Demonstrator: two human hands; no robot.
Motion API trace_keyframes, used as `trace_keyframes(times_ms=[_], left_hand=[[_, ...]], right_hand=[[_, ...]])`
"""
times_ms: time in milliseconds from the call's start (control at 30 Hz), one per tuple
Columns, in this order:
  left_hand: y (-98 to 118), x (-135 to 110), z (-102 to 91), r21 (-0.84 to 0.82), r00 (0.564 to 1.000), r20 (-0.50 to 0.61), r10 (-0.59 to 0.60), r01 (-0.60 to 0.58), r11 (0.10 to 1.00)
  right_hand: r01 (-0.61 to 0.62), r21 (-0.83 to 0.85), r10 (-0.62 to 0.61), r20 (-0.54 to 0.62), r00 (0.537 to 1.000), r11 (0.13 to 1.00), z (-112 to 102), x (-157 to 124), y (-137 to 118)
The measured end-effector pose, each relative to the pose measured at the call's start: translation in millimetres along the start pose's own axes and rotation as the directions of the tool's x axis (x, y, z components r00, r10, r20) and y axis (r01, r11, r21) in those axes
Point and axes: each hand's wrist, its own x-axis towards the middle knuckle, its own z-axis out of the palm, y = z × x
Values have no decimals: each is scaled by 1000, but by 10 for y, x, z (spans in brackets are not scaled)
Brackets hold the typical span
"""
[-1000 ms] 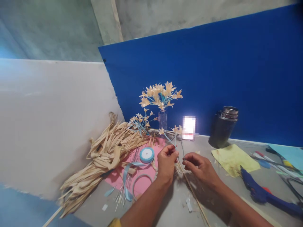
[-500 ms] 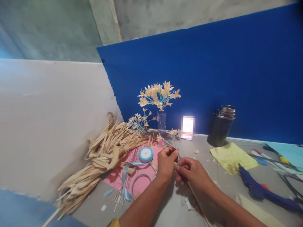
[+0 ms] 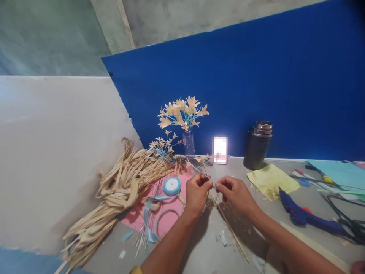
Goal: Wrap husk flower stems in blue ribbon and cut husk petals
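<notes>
I sit at a grey desk (image 3: 199,251) set in a corner. Straight ahead a blue board (image 3: 270,83) stands upright along the desk's back edge, slanting across my view, its left edge ragged. To my left a white board (image 3: 57,152) meets it and closes off that side. Above both is a bare concrete wall (image 3: 213,15), with a pale vertical strip (image 3: 124,23) where it joins the greenish wall (image 3: 42,34) on the left. The light is soft and even, with a bluish cast at the far left.
</notes>
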Motion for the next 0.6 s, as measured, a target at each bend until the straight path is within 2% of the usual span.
trace_keyframes(times_ms=[67, 167, 233, 333, 433, 533, 600], left_hand=[[4, -10, 11, -11, 1000, 17, 10, -10, 1000], [26, -40, 42, -13, 999, 50, 21, -20, 1000], [47, -55, 60, -26, 998, 64, 19, -17, 1000], [71, -61, 68, -16, 997, 68, 26, -25, 1000], [70, -62, 52, 63, 997, 36, 62, -64, 996], [57, -68, 31, 141, 995, -22, 100, -96, 985], [49, -77, 23, 180, 992, -32, 120, -113, 977]], right_hand=[[33, 4, -33, -32, 999, 999, -55, 48, 6], [-15, 128, 2, 100, 995, 992, -58, 78, 33], [1, 172, -22, 122, 992, 985, -30, 69, 56], [84, 144, -89, 31, 996, 986, 12, 31, 74], [137, 73, -134, -39, 990, 988, 47, -19, 59], [176, 26, -174, -75, 982, 984, 82, -59, 32], [171, 56, -167, -69, 984, 984, 97, -63, 29]])
